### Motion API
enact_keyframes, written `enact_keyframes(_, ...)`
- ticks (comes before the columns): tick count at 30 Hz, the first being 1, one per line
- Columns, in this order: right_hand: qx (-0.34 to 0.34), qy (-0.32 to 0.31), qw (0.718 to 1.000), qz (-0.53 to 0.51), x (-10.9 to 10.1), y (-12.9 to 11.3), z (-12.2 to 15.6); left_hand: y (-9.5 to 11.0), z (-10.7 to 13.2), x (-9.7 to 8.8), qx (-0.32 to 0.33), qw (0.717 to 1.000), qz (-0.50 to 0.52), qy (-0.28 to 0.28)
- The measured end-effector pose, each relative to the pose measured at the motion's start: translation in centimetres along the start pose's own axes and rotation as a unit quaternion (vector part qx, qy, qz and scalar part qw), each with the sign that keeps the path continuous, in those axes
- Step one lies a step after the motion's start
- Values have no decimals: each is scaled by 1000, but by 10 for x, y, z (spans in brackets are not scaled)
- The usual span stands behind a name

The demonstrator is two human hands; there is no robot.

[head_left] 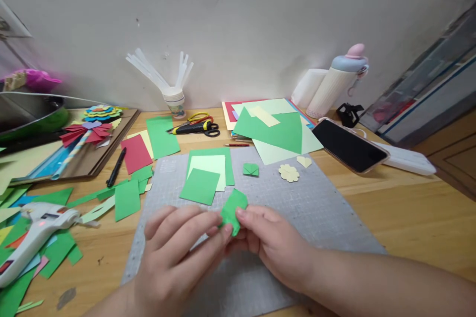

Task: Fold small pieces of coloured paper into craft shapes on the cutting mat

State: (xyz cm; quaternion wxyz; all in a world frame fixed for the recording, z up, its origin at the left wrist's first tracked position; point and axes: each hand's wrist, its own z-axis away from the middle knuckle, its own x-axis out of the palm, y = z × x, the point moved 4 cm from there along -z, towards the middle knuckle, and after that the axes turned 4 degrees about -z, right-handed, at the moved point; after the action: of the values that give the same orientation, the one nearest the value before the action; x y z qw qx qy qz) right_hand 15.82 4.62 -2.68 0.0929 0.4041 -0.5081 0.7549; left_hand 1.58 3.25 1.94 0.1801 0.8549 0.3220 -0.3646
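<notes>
A small piece of green paper [235, 205] is pinched between my two hands above the grey cutting mat [297, 228]. My left hand [182, 242] grips its lower left edge with thumb and fingers closed. On the right edge, the thumb of my right hand [275, 240] presses it against the curled fingers. Just beyond lie green paper squares [201, 186] with pale green sheets [210, 161] among them. Farther back on the mat are a small folded green paper [250, 169], a cream paper flower [289, 173] and a cream paper heart [304, 161].
At left, a glue gun [48, 223] rests on green scraps, near a black pen [116, 167]. A yellow-black cutter [191, 127] and scissors lie at the back beside a cup [174, 102] of white sticks. Stacked paper [271, 129], a phone [349, 146] and a bottle [336, 86] stand rightward.
</notes>
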Motion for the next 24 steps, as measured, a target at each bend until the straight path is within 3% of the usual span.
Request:
enact_keyframes(3, 14, 26, 999, -23, -6, 1, -3, 0, -2, 4, -10, 999, 37, -14)
enact_keyframes(6, 6, 19, 1000, 6, -8, -2, -6, -7, -6, 12, -113, 981, 151, -43)
enact_keyframes(9, -7, 7, 997, 70, -8, -5, -6, -18, -5, 23, -272, 915, 293, -56)
enact_keyframes(12, -33, 20, 986, 161, -12, -8, -4, -22, -3, 35, -365, 839, 389, -107)
enact_keyframes(14, -45, 37, 973, 222, -15, -8, -2, -22, -2, 41, -386, 803, 432, -137)
enact_keyframes(16, -48, 47, 959, 274, -17, -8, -1, -24, -2, 43, -396, 785, 455, -142)
enact_keyframes(24, -60, 25, 928, 367, -17, -12, 1, -25, 0, 43, -422, 766, 461, -152)
